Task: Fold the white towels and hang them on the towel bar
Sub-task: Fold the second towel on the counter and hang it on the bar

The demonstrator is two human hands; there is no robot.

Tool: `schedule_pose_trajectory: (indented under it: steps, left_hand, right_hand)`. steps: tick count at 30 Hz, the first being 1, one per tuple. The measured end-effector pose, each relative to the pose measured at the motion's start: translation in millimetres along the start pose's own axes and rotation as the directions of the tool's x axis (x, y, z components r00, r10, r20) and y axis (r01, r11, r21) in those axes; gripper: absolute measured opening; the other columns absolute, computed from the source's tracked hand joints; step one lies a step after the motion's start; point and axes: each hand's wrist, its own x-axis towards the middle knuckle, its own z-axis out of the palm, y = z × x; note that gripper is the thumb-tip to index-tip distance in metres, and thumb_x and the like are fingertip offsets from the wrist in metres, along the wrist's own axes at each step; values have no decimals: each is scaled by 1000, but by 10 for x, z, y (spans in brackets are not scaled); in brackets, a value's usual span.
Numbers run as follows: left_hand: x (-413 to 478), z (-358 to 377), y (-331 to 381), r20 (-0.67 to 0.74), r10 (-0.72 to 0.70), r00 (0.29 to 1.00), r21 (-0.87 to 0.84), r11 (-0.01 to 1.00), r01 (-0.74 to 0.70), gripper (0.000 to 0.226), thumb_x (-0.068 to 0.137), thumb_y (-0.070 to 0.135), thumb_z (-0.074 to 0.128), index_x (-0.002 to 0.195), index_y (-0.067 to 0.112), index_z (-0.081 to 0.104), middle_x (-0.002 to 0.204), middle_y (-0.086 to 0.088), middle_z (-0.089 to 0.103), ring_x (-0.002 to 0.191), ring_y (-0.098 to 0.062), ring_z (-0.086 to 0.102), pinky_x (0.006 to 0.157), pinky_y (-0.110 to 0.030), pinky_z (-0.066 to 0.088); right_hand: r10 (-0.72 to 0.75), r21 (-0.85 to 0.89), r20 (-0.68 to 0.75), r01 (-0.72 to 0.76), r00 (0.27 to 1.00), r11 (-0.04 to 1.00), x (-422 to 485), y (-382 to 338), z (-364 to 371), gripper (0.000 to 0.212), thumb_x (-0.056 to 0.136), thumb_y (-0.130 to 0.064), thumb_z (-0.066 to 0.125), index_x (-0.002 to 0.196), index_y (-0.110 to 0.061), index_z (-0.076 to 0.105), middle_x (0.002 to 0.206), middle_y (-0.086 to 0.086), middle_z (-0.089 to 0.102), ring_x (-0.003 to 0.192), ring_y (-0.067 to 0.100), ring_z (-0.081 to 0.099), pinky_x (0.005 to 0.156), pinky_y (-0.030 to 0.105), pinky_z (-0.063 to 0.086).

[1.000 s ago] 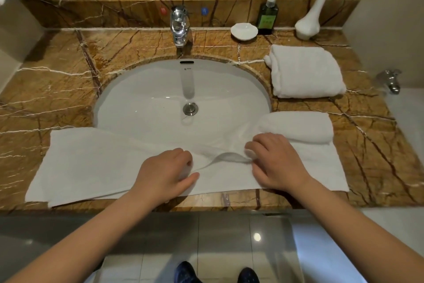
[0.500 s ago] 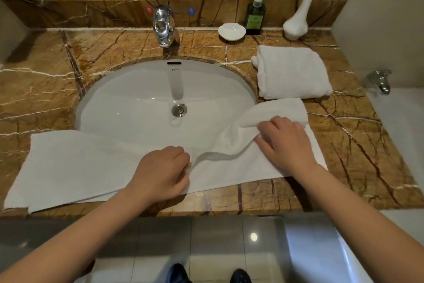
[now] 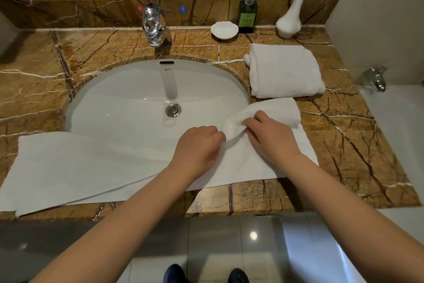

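Note:
A long white towel (image 3: 75,163) lies spread across the front of the marble counter and over the sink's near rim. Its right end is doubled back toward the left in a raised fold (image 3: 273,110). My left hand (image 3: 197,147) grips the towel near its middle, fingers curled into the cloth. Just to its right, my right hand (image 3: 268,135) pinches the folded-over part. A second white towel (image 3: 284,69), folded into a thick square, rests on the counter behind my right hand. No towel bar is in view.
The white sink (image 3: 128,99) with a chrome faucet (image 3: 152,25) fills the counter's middle. Along the back stand a soap dish (image 3: 224,30), a green pump bottle (image 3: 247,15) and a white vase (image 3: 290,21). A chrome tap (image 3: 376,78) and white tub edge lie at right.
My right hand has drawn the towel's right end up and leftward over itself. The fold has grown and now sits close to my left hand, which has stayed on the middle.

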Motion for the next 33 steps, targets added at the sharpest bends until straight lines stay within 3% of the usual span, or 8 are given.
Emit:
schedule_pose_trajectory:
  steps: [6,11,14,17,19,22,27,33]
  left_hand:
    - [-108,-152,66,-112,163,980,27,987,-161,29,61,-2,80,87,10,75,67,-7,62,45,-26,53,33,-23,34]
    - [-180,-133,-21,-109,283,953,101,957,-273,41,52,1,86,91,9,74,62,-6,57,41,-22,46,37,-17,25]
    - [-266,-40,-38,40,410,911,138,901,-412,48,46,8,89,90,11,73,63,-5,55,44,-20,46,37,-19,22]
    - [-318,66,-12,111,403,908,118,902,-415,41,49,11,87,87,15,72,64,-2,55,45,-19,48,35,-21,24]
    - [-326,110,14,103,363,926,71,926,-370,34,56,11,82,88,15,70,65,-1,56,47,-20,50,36,-22,25]
    - [-341,134,21,97,333,938,1,942,-334,29,64,9,72,92,13,69,70,-1,58,52,-21,52,36,-24,31]
    - [-329,75,44,95,367,925,6,929,-369,29,76,14,44,85,11,71,67,-3,58,49,-21,51,36,-21,31]
    - [-402,125,71,25,383,923,2,924,-384,12,78,20,61,78,10,67,69,-4,60,54,-22,53,37,-26,37]
  right_hand:
    - [54,-161,-52,-61,997,985,38,249,-192,21,86,-10,57,107,-10,63,102,9,57,93,28,52,61,39,45]
    - [-185,-275,-450,62,874,959,-248,471,-430,28,69,13,64,88,-7,68,71,11,54,64,27,52,59,34,39]
    - [-320,-265,-202,262,926,928,-590,546,-356,25,69,3,71,92,-7,68,71,9,54,62,24,52,57,31,39]
    - [-191,-97,64,196,980,976,-827,643,-198,15,79,-15,70,93,-12,65,74,3,53,65,23,52,56,30,38]
    - [-182,-58,7,182,983,982,-890,663,-111,33,71,-6,74,103,-9,65,78,7,56,67,25,54,54,37,47]
    - [67,96,-116,-55,991,994,-878,676,-101,50,64,-3,76,110,-10,59,94,8,61,84,27,60,69,40,53]
    - [-74,24,-206,81,976,996,-888,789,-239,28,56,12,74,76,-4,66,81,11,61,73,30,60,59,38,49]
    - [-31,63,-315,53,949,997,-1113,871,-313,23,60,12,71,70,-7,65,80,10,60,74,28,58,59,36,46]
